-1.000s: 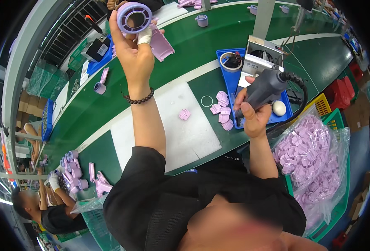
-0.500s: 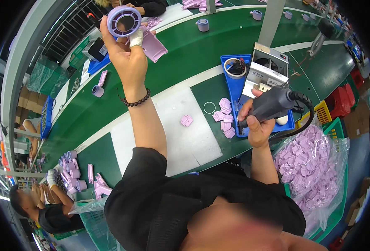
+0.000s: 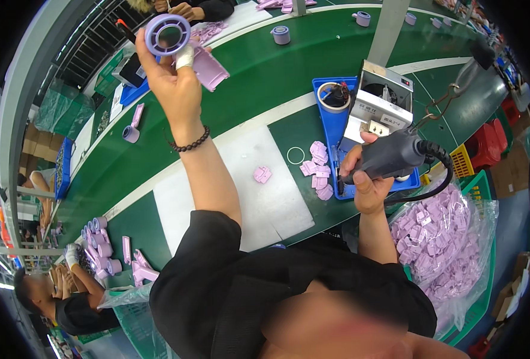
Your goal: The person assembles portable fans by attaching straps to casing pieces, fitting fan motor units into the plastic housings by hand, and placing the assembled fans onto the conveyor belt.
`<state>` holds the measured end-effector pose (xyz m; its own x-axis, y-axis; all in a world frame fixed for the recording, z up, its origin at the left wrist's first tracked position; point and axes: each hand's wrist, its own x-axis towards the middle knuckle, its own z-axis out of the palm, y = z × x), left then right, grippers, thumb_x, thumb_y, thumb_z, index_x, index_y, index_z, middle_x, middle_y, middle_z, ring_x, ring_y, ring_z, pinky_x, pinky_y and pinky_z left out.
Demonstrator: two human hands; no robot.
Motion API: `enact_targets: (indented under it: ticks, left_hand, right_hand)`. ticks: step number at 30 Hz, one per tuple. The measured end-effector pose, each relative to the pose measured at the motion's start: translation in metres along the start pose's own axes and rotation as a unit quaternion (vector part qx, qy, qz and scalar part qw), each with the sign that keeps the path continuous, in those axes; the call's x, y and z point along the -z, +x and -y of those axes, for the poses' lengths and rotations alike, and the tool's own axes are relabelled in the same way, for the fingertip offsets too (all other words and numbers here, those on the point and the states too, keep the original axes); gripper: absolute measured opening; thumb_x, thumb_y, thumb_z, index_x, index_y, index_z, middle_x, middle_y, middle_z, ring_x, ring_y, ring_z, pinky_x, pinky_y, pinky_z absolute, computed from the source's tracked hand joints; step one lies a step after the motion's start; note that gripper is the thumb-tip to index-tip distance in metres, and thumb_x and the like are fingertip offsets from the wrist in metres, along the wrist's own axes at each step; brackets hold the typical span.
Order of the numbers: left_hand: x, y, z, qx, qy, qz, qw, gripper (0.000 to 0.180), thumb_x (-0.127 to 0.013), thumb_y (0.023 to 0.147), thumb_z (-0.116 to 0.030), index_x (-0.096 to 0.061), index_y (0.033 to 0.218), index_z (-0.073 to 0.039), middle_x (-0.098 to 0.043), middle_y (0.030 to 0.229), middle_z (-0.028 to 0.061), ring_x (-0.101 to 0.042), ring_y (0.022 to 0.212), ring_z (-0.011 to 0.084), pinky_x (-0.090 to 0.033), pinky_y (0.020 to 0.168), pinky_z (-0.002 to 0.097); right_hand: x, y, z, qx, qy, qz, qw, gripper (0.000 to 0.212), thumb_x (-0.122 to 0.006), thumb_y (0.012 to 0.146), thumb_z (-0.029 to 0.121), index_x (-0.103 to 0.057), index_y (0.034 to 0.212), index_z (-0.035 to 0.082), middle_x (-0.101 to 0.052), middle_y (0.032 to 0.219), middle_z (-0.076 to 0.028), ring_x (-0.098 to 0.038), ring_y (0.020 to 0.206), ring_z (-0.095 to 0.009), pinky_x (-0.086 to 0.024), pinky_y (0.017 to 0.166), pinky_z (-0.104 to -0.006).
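Note:
My left hand (image 3: 176,90), raised over the green conveyor belt, grips a lilac hair dryer housing (image 3: 211,70). Its round ringed end faces me, and white wrapping covers one fingertip. At the right, my right hand (image 3: 369,192) is closed around a dark grey electric screwdriver (image 3: 393,152) with a thick black cord. The tool's tip points left, over a blue tray (image 3: 330,128). Behind it stands a silver screw feeder box (image 3: 369,109). Small pink plastic pieces (image 3: 320,170) lie beside the tray. One more pink piece (image 3: 262,174) rests on a white foam sheet (image 3: 235,209).
A clear bag of pink pieces (image 3: 438,233) fills a green crate at the lower right. Lilac housings (image 3: 281,35) stand on the belt; others (image 3: 100,245) cluster at left. A co-worker (image 3: 79,305) sits at left, and another person's hands (image 3: 184,11) work across the belt. A post (image 3: 386,33) rises behind the feeder.
My left hand and the housing have shifted slightly left. The whole view has moved a little. My right hand keeps its hold on the screwdriver.

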<state>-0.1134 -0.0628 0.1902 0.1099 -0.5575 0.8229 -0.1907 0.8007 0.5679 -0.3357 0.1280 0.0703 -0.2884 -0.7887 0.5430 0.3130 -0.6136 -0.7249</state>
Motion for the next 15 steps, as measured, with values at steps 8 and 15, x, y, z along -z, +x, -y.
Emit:
enact_targets:
  ticks: [8, 15]
  left_hand:
    - [-0.04, 0.018, -0.029, 0.009, -0.082, 0.013, 0.997, 0.064, -0.056, 0.088, 0.01, -0.033, 0.144, -0.012, -0.055, 0.127, 0.0155, -0.062, 0.11, 0.0269, -0.055, 0.09, 0.0321]
    - [-0.052, 0.023, -0.036, 0.035, -0.105, -0.002, 0.994, 0.06, -0.059, 0.089, 0.007, -0.037, 0.142, -0.012, -0.056, 0.126, 0.0148, -0.061, 0.114, 0.0275, -0.054, 0.094, 0.034]
  right_hand:
    - [-0.001, -0.007, 0.004, -0.016, 0.008, 0.02, 1.0, 0.062, -0.07, 0.082, 0.008, -0.042, 0.135, -0.005, -0.058, 0.078, -0.009, -0.049, 0.064, -0.013, -0.039, 0.061, -0.0212]
    - [0.002, -0.017, 0.008, -0.032, -0.001, 0.03, 0.999, 0.062, -0.07, 0.083, 0.008, -0.042, 0.136, -0.007, -0.059, 0.08, -0.009, -0.05, 0.067, -0.014, -0.042, 0.068, -0.0232]
